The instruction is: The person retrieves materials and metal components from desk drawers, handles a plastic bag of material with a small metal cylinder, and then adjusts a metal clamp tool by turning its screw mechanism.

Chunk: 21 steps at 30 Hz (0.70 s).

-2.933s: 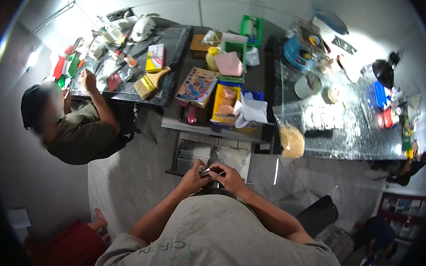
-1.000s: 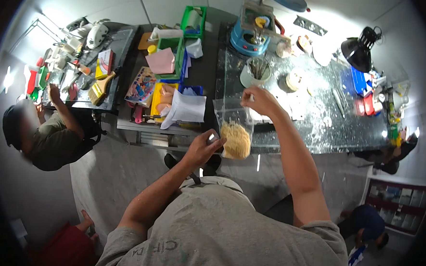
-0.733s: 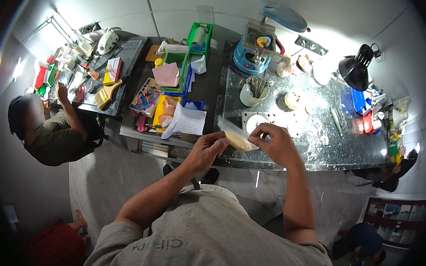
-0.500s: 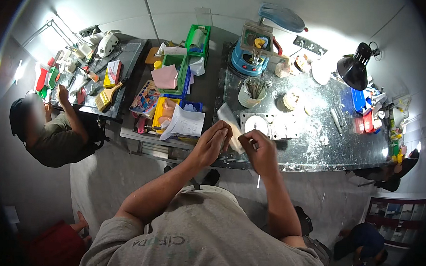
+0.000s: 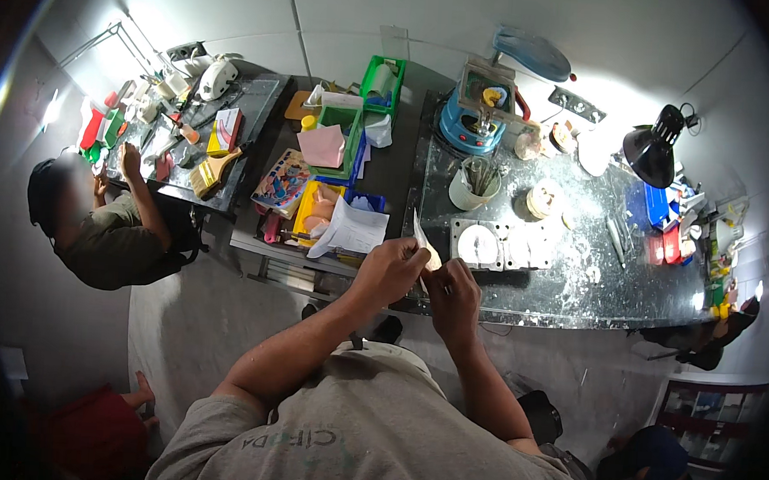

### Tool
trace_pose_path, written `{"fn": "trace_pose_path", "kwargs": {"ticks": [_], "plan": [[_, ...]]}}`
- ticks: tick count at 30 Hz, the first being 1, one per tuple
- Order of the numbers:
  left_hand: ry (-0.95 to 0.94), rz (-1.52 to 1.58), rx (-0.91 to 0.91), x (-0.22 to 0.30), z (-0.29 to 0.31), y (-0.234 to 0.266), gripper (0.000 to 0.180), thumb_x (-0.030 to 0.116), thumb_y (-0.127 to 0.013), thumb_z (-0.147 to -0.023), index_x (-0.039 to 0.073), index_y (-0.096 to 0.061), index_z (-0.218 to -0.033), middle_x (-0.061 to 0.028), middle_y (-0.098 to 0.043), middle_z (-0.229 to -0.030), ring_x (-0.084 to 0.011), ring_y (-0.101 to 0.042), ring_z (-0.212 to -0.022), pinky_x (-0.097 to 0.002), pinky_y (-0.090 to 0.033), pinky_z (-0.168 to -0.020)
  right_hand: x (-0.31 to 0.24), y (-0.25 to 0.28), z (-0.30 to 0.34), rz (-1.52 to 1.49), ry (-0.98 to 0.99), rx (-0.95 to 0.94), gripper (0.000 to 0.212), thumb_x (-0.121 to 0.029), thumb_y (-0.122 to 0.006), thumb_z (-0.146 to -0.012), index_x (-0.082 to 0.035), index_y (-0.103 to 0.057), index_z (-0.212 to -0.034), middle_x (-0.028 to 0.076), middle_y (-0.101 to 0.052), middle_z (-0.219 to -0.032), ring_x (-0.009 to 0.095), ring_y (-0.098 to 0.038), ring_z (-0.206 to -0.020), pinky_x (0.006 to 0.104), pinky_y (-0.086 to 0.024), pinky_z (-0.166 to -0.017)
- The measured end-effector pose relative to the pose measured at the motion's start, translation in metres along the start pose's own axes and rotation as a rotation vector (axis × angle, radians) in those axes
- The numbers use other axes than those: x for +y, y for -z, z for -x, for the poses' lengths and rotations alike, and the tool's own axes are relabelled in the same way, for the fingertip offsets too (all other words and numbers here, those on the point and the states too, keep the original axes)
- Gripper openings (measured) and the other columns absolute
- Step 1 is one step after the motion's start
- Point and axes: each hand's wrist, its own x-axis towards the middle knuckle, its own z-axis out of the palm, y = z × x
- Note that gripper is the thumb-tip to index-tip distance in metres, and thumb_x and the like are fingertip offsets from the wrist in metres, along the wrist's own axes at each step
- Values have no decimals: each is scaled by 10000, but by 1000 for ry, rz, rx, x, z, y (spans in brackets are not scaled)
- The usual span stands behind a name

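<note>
Close to the front edge of the bench, my left hand and my right hand come nearly together. Between their fingers is a pale, thin plastic packet with something beige in it, seen almost edge-on. My left fingers are closed on its side, and my right fingers pinch at its lower end. The fingers partly cover the packet, so what is inside is hard to make out. Just beyond my right hand lies a two-part metal mould flask with white plaster in it.
A tub of tools, a round plaster model, a blue machine and a black lamp stand on the bench. Papers and bins are at left. A co-worker sits far left.
My hands have drawn closer together. The packet has turned from showing its broad face to nearly edge-on. The whole scene has shifted slightly to the right in view.
</note>
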Motion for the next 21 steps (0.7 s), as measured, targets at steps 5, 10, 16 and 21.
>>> {"fn": "trace_pose_path", "kwargs": {"ticks": [5,10,16,21], "plan": [[-110,13,-5,-12,2,2,285,271,-594,-925,-1,-676,-908,-84,-645,-706,-109,-559,-634,-315,-458,-610,-2,4,0,-66,-61,-126,241,-141,-724,-903,-8,-541,-822,102,-593,-771,190,-571,-641,339,-457,-599],[-125,187,-176,-16,-7,0,302,324,-637,-950,28,-685,-912,-27,-666,-778,-78,-558,-713,-277,-453,-671,16,19,-12,-240,-280,-338,195,-180,-688,-943,-4,-610,-912,76,-650,-805,93,-552,-726,295,-465,-655],[-159,271,-271,-26,-18,-13,313,337,-610,-995,36,-661,-924,-2,-644,-824,-60,-540,-775,-246,-436,-706,25,32,-18,-337,-308,-427,164,-82,-580,-969,25,-632,-1081,12,-645,-889,71,-534,-783,238,-438,-708],[-147,341,-305,-25,-12,-14,251,272,-618,-998,35,-653,-924,5,-623,-808,-55,-523,-787,-265,-443,-702,25,40,-7,-374,-399,-333,166,-35,-504,-954,31,-636,-1029,25,-652,-862,81,-547,-756,250,-458,-695]]}}
